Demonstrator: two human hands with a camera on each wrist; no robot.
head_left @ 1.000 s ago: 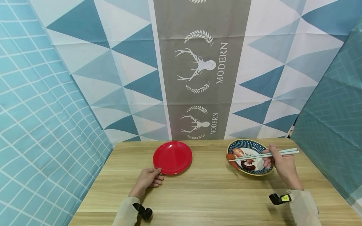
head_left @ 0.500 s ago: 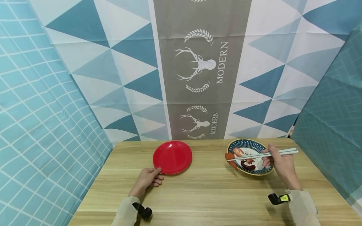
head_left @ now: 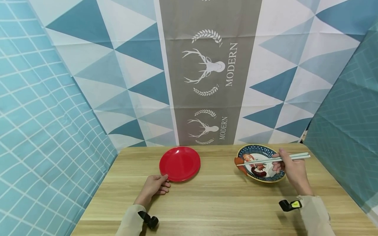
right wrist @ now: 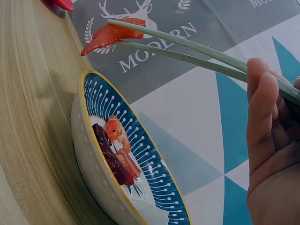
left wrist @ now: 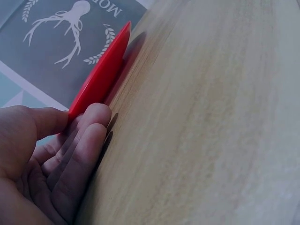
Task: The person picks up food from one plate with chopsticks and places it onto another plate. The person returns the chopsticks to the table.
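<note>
My left hand point(head_left: 155, 187) pinches the near-left rim of a red plate point(head_left: 180, 164) between thumb and fingers. In the left wrist view the plate's near edge point(left wrist: 89, 96) sits slightly above the wood. My right hand point(head_left: 295, 172) holds a pair of pale green chopsticks point(head_left: 300, 156). Their tips grip a glossy orange-red piece of food point(right wrist: 117, 33), raised above the bowl's left rim. Below is a deep oval bowl point(right wrist: 86, 122), blue-patterned inside with a yellow rim. In it lie a dark red curved piece point(right wrist: 110, 157), an orange shrimp-like piece point(right wrist: 117, 131) and a whitish piece point(right wrist: 152, 211).
Both things rest near the far edge of a wooden table point(head_left: 218, 203), the plate left of centre and the bowl at right. A patterned cloth point(head_left: 212, 124) hangs right behind that edge. Bare wood separates plate and bowl. A black camera point(head_left: 290, 205) is worn at each wrist.
The right hand, with the chopsticks and the orange-red piece, has shifted slightly left and up in the head view. The left hand and the plate stay as they were.
</note>
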